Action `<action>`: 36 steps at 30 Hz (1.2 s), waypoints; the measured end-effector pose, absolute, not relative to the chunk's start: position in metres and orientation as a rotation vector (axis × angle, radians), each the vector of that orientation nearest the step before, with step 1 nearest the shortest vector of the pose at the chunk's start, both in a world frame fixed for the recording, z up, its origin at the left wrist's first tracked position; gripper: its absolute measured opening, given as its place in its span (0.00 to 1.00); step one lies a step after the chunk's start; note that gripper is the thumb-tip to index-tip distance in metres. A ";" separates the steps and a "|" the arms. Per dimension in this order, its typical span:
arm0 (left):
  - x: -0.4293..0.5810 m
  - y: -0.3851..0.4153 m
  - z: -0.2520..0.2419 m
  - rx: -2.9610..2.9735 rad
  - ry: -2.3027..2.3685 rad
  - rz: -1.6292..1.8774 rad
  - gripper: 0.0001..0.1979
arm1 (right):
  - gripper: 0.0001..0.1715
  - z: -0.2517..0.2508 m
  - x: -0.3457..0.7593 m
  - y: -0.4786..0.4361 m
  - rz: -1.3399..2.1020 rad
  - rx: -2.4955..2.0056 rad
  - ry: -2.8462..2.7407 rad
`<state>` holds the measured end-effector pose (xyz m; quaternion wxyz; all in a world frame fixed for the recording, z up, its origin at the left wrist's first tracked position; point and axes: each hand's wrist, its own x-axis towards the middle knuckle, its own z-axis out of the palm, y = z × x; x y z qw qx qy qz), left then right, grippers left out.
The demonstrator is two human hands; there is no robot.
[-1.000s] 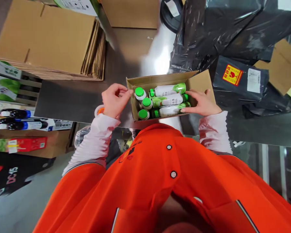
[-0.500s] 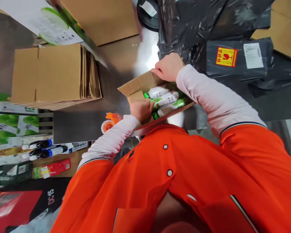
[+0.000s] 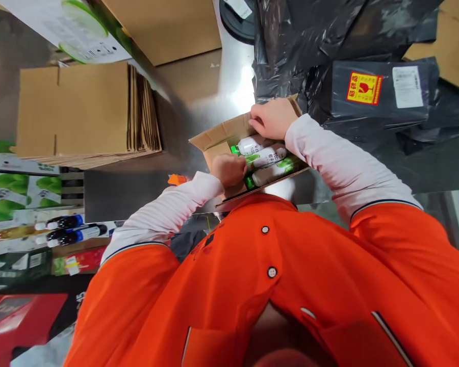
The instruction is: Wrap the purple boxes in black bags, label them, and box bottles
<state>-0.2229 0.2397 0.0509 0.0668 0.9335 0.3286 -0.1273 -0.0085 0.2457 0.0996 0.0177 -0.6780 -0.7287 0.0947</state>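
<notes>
An open cardboard box sits at a slant on the metal table, close to my body. Inside it lie several white bottles with green caps and green fruit pictures, side by side. My left hand is closed inside the left end of the box, beside the caps; what its fingers hold is hidden. Over the far wall of the box, toward its right end, my right hand has its fingers curled down, above the bottles. Whatever lies beneath those fingers cannot be seen.
An orange tape dispenser lies left of the box, partly behind my left sleeve. Flattened cartons are stacked at the left. Black-wrapped parcels fill the back right. A larger carton stands at the back.
My right hand has come slightly nearer to me and inward over the bottles. My left hand has turned into a tighter fist at the box's left end. The view has shifted a little.
</notes>
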 end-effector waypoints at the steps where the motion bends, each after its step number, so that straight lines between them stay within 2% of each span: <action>1: -0.223 0.240 0.049 2.809 0.996 -0.366 0.23 | 0.36 0.098 -0.008 0.246 0.298 -2.089 -2.259; 4: -0.225 0.240 0.045 2.814 1.011 -0.321 0.25 | 0.37 0.092 -0.006 0.248 0.282 -2.049 -2.261; 10: -0.228 0.240 0.044 2.818 1.020 -0.278 0.25 | 0.26 0.102 -0.014 0.246 0.265 -2.137 -2.261; 18: -0.230 0.241 0.040 2.787 1.057 -0.277 0.26 | 0.29 0.076 -0.002 0.253 0.236 -1.923 -2.155; 24: -0.232 0.242 0.038 2.748 1.094 -0.291 0.25 | 0.21 0.082 -0.006 0.255 0.309 -1.956 -2.142; 26: -0.233 0.242 0.039 2.732 1.119 -0.305 0.24 | 0.24 0.094 -0.005 0.254 0.388 -1.846 -2.093; 29: -0.233 0.242 0.040 2.713 1.167 -0.313 0.24 | 0.39 0.114 0.010 0.245 0.427 -1.530 -1.746; 30: -0.234 0.242 0.040 2.712 1.176 -0.319 0.24 | 0.41 0.120 0.017 0.240 0.416 -1.460 -1.572; 33: -0.234 0.243 0.038 2.718 1.197 -0.322 0.24 | 0.39 0.129 0.044 0.212 0.352 -1.474 -1.179; 36: -0.233 0.244 0.039 2.714 1.196 -0.319 0.23 | 0.35 0.123 0.065 0.177 0.264 -1.644 -1.133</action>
